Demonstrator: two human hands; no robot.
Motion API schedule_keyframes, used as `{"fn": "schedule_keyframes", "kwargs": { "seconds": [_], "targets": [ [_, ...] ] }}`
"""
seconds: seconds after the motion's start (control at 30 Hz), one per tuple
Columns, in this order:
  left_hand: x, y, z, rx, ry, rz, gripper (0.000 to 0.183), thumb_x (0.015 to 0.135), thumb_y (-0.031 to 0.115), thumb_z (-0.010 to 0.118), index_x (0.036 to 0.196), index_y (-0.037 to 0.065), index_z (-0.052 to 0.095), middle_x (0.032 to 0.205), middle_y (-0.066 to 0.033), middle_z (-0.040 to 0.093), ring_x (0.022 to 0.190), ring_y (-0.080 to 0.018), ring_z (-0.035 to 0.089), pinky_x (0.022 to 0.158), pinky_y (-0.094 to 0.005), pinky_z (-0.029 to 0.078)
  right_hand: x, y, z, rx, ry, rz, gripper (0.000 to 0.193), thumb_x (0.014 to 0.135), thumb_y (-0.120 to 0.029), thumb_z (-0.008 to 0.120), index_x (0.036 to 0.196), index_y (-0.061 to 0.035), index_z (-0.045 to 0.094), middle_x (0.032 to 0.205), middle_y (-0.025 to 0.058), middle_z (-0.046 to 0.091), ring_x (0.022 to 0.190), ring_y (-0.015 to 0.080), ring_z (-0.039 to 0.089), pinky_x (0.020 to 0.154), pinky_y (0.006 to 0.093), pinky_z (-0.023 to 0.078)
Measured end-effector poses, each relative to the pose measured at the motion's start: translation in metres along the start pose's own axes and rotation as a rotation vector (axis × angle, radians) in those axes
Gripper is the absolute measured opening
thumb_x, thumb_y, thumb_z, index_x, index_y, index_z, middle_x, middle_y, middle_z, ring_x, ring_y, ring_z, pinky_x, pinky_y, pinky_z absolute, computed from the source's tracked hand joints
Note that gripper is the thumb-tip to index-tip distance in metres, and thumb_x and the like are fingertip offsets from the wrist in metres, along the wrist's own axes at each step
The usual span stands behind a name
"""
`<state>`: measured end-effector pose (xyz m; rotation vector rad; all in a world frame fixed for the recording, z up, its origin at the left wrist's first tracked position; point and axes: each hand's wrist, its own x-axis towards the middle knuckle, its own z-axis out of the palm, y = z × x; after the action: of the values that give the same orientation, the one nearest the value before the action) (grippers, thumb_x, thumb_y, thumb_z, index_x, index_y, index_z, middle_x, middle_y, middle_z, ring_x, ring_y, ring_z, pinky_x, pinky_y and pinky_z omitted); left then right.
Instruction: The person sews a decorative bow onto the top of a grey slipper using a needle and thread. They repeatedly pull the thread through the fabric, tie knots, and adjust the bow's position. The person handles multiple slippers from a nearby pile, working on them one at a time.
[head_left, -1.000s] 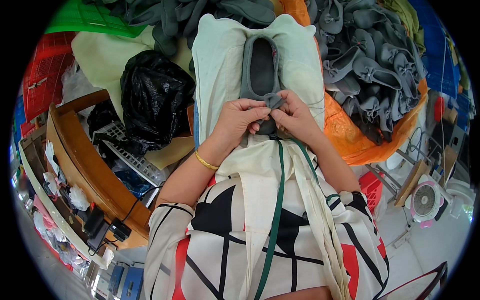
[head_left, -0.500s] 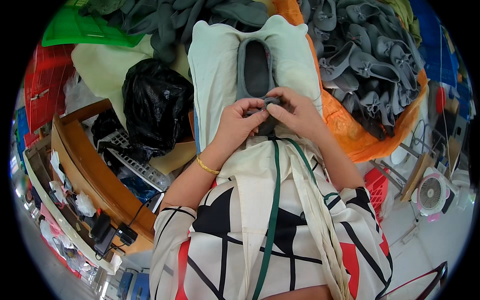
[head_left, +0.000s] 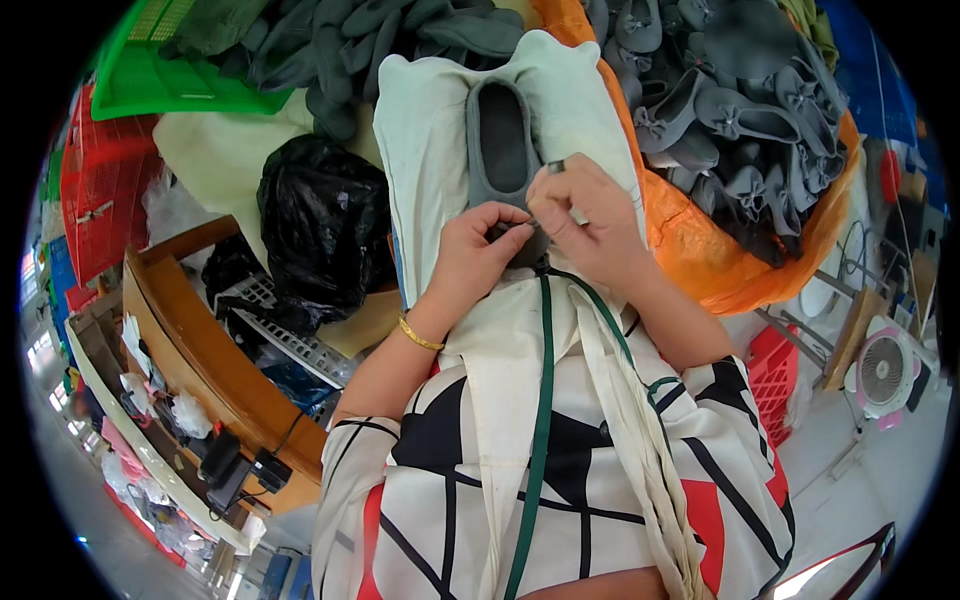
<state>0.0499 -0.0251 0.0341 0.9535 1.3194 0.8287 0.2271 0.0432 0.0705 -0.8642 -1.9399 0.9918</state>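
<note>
A dark grey slip-on shoe (head_left: 476, 160) lies on the pale cushion on my lap, its opening facing up and its toe toward me. My left hand (head_left: 472, 250) is closed at the toe, thumb and forefinger pinching the grey shoe there. Just right of it, my right hand (head_left: 592, 215) is raised slightly over the shoe's side, fingers curled into a pinch. What it pinches is too small to make out. A dark band sits on one of its fingers. Both hands hide most of the toe.
The pale cushion (head_left: 425, 150) spreads under the shoe. Grey shoes with bows (head_left: 740, 115) fill an orange sack (head_left: 690, 270) at right. More grey shoes (head_left: 350, 45) are heaped at the far side by a green basket (head_left: 190, 75). A black plastic bag (head_left: 320, 220) and wooden drawer (head_left: 200, 350) are left.
My right hand has lifted up and right from the toe, its fingers now curled in a pinch. My left hand has stayed at the toe. The view has shifted slightly.
</note>
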Motion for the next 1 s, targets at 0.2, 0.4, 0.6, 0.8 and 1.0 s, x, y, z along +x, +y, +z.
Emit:
{"fn": "schedule_keyframes", "kwargs": {
  "seconds": [0.2,0.4,0.6,0.8,1.0],
  "targets": [
    [-0.006,0.002,0.002,0.25,0.052,0.189,0.016,0.089,0.008,0.07,0.103,0.0,0.069,0.091,-0.0085,0.07,0.08,-0.0168,0.064,0.071,-0.0281,0.05,-0.01,0.009,-0.047,0.914,0.03,0.707,0.017,0.105,-0.023,0.05,0.099,-0.0076,0.054,0.073,0.0009,0.058,0.052,0.0104,0.051,0.049,0.0256,0.045],
    [-0.009,0.0,0.003,0.396,0.063,0.277,0.015,0.086,0.007,0.07,0.1,0.002,0.07,0.089,-0.0114,0.069,0.077,-0.0234,0.065,0.068,-0.0312,0.051,0.005,0.006,-0.186,1.165,0.584,0.363,0.015,0.101,-0.011,0.05,0.088,-0.0041,0.052,0.062,-0.002,0.034,0.055,0.0092,0.035,0.062,0.0301,0.046],
    [-0.011,-0.001,0.001,0.428,0.03,0.223,0.014,0.09,0.005,0.07,0.103,-0.002,0.07,0.088,-0.006,0.069,0.078,-0.01,0.061,0.071,-0.0237,0.049,-0.026,0.032,-0.329,0.624,1.115,-0.051,0.03,0.099,0.002,0.038,0.071,-0.005,0.032,0.063,0.002,0.029,0.056,0.0137,0.033,0.11,0.0552,0.042],
    [-0.005,-0.001,0.004,0.359,0.043,0.18,0.012,0.087,0.005,0.07,0.098,0.001,0.069,0.086,-0.0101,0.069,0.073,-0.0188,0.064,0.066,-0.029,0.05,0.001,0.02,-0.254,0.223,1.308,0.035,0.024,0.092,0.004,0.042,0.068,0.0036,0.046,0.065,0.0029,0.036,0.057,0.0131,0.04,0.109,0.0502,0.044],
    [-0.007,-0.006,-0.004,0.373,0.047,0.242,0.012,0.087,0.006,0.071,0.098,0.002,0.068,0.088,-0.0107,0.07,0.076,-0.0206,0.065,0.069,-0.0286,0.051,-0.019,0.066,-0.082,0.458,0.054,0.401,0.021,0.093,-0.005,0.058,0.114,-0.0069,0.062,0.093,0.0016,0.063,0.093,0.0123,0.065,0.076,0.0288,0.051]
  ]
}}
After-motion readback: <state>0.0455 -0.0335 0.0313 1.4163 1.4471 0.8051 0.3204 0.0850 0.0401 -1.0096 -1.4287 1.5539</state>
